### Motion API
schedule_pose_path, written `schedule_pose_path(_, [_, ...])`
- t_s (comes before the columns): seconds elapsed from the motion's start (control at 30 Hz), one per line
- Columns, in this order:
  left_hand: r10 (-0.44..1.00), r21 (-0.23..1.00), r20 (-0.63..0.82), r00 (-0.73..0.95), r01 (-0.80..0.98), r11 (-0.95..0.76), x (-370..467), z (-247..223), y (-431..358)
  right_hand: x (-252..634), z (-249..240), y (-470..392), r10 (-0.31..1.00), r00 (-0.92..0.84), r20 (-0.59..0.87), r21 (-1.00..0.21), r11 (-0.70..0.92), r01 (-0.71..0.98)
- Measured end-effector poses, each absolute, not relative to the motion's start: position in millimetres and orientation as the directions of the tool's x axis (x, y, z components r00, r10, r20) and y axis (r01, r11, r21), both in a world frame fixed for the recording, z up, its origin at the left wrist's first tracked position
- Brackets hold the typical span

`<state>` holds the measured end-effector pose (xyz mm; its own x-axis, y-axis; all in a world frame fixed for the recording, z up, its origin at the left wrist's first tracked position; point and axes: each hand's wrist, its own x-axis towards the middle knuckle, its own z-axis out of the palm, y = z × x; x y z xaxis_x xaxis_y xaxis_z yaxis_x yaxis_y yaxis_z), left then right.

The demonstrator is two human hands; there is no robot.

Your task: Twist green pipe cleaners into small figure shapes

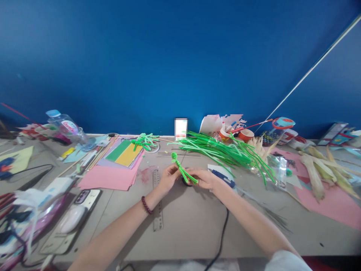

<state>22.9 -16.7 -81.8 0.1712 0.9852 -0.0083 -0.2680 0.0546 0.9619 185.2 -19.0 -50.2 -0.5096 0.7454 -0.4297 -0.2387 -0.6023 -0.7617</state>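
Pinched a twisted green pipe cleaner (178,163) in left hand (169,177) and right hand (204,178) over the table (187,231), near a ruler (158,220).

Crafts and clutter under a blue wall (180,56)

At the left, a clear bottle (69,126) with a blue cap stands near the wall. Closer to the table's (180,241) front edge, a phone (89,196) lies with its camera side up, a pale rounded object (73,219) on top of it. Green and yellow sheets (120,151) overlap pink paper (105,178). A clear ruler (158,223) lies on the table. Near the middle, a white card (181,128) is upright by the wall, its print blurred. At the far right, dry husks (311,175) partly cover a pink sheet (335,209).
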Motion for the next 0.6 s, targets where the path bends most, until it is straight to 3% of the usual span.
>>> schedule_pose_path(0.13, [0.982,0.958,-0.049,0.18,-0.269,0.097,22.1,-81.1,-17.3,183.3,-53.7,-16.8,0.844,-0.41,-0.346,-0.878,-0.445,-0.178])
schedule_pose_path(0.23, [0.982,0.951,-0.059,0.181,-0.288,0.11,23.8,-81.2,-19.0,179.8,-52.5,-19.2,0.951,-0.238,-0.199,-0.978,-0.21,-0.021])
schedule_pose_path(0.33, [0.99,0.942,-0.047,0.131,-0.325,0.087,25.8,-79.9,-21.6,175.4,-50.3,-25.5,0.99,-0.134,0.04,-0.977,0.067,0.203])
schedule_pose_path(0.4, [0.995,0.934,-0.036,0.097,-0.351,0.068,26.6,-78.1,-23.5,173.2,-50.2,-28.6,0.987,-0.117,0.113,-0.954,0.14,0.265])
schedule_pose_path(0.5, [0.993,0.92,-0.045,0.111,-0.383,0.084,26.5,-76.8,-25.2,172.9,-51.5,-28.1,0.987,-0.16,0.03,-0.981,0.059,0.184])
schedule_pose_path(0.6, [0.989,0.913,-0.054,0.138,-0.394,0.105,25.8,-79.8,-23.9,175.5,-52.9,-23.7,0.952,-0.252,-0.176,-0.981,-0.19,-0.029])
